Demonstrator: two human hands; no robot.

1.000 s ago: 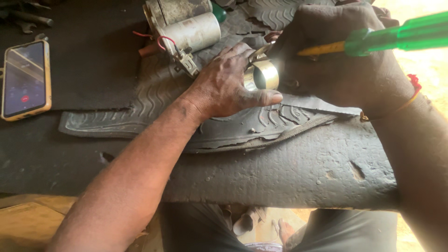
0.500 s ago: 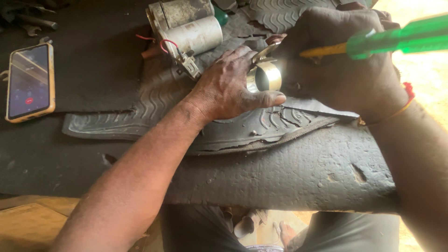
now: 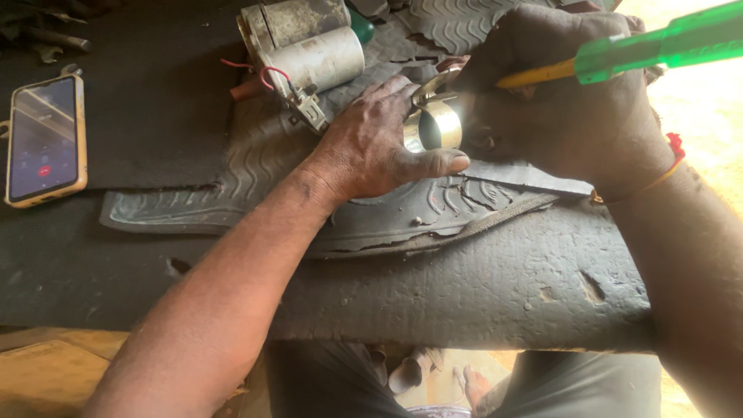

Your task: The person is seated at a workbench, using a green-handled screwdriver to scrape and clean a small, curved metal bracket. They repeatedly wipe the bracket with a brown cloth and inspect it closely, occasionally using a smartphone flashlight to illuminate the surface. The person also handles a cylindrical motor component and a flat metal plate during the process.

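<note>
My left hand [image 3: 379, 143] grips a shiny metal ring-shaped part [image 3: 435, 126] and steadies it on a ribbed rubber mat [image 3: 255, 182]. My right hand [image 3: 565, 101] holds a screwdriver with a green translucent handle [image 3: 658, 45] and a yellow collar, its tip pointing down at the top of the ring. The tip itself is hidden behind my fingers. Both hands are dark with grease. Just behind my left hand lies a grey cylindrical electric motor [image 3: 306, 46] with red wires.
A phone [image 3: 45, 139] with a lit screen in a tan case lies at the left on the dark bench [image 3: 480, 294]. Wrenches [image 3: 46, 42] lie at the far left corner. More ribbed rubber [image 3: 464, 23] lies behind the hands. Feet show under the bench.
The view has shifted slightly. Both hands keep their hold on the ring and the screwdriver, with only small movement at the ring.
</note>
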